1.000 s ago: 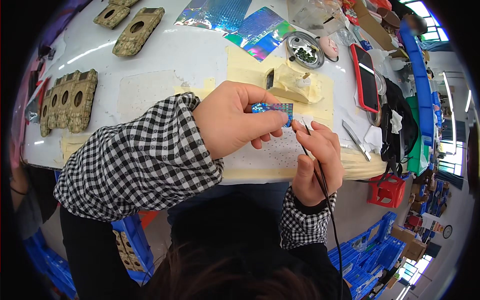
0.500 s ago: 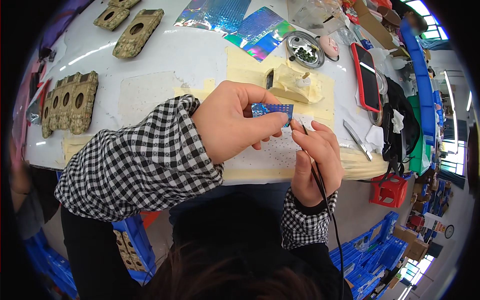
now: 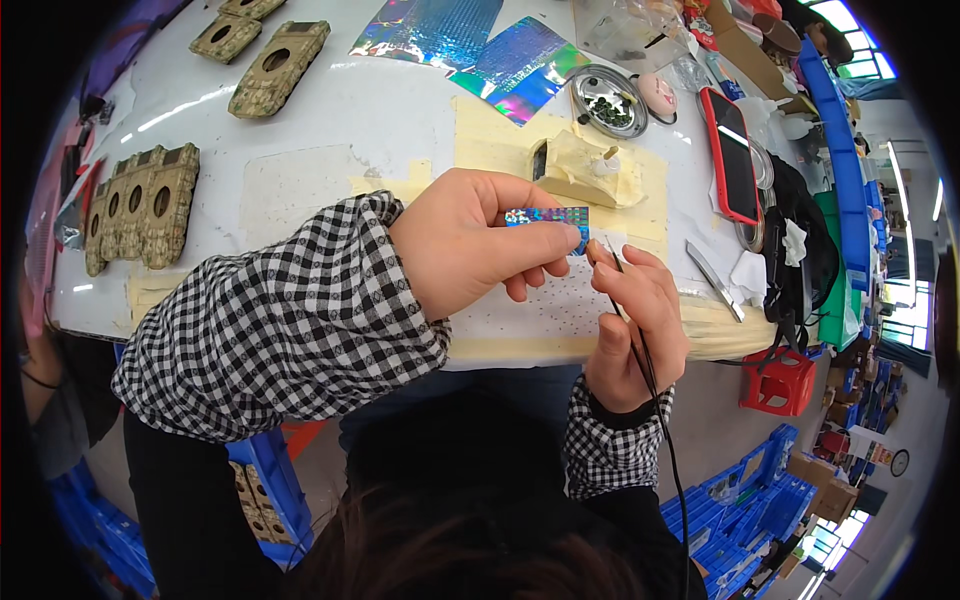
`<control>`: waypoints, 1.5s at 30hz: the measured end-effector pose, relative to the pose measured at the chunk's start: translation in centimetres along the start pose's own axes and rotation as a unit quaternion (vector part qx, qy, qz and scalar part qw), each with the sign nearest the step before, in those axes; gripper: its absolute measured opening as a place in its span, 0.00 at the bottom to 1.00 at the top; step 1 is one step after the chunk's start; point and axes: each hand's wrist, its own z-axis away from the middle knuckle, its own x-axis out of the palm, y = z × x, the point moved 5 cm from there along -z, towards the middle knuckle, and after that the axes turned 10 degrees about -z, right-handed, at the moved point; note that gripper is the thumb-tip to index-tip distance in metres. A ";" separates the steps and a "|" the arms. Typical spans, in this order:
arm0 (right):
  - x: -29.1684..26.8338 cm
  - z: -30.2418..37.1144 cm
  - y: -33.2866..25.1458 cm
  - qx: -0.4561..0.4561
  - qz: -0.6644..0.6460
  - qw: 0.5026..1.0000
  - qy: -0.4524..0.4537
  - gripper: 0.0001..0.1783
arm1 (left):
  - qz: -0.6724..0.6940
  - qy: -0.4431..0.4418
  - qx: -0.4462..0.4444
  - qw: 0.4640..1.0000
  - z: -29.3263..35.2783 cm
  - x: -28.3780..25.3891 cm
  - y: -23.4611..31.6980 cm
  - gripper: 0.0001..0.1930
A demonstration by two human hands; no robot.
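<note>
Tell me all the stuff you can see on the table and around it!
Holographic strip: 1, shiny blue, pinched in the left hand.
Corded tool: 1, thin and dark, in the right hand, tip beside the strip.
Holographic sheets: 2, rainbow blue-green, far side of the table.
Camouflage moulded pieces: several, tan-green, left and far left of the table.
Metal dish: 1, silver, holds small dark bits.
Phone: 1, red-edged, right side of the table.
Taped block: 1, beige, on yellowish paper.
Tweezers: 1, silver, right near edge.
Table: 1, white.
Basket: 1, red, on the floor at right.
Left hand: 1, checked sleeve.
Right hand: 1, checked sleeve.
</note>
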 end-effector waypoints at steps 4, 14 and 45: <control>0.1 -0.1 -0.1 -0.005 0.009 1.000 -0.004 0.12 | -0.005 0.006 0.011 1.000 -0.1 -0.1 -0.1 0.11; 0.2 -0.3 -0.2 -0.007 0.031 0.999 -0.016 0.11 | -0.042 0.027 0.028 0.998 0.1 -0.2 0.1 0.11; 0.2 1.0 -0.3 -0.044 0.031 0.998 0.031 0.25 | -0.007 0.024 0.007 1.000 0.1 0.0 -0.1 0.09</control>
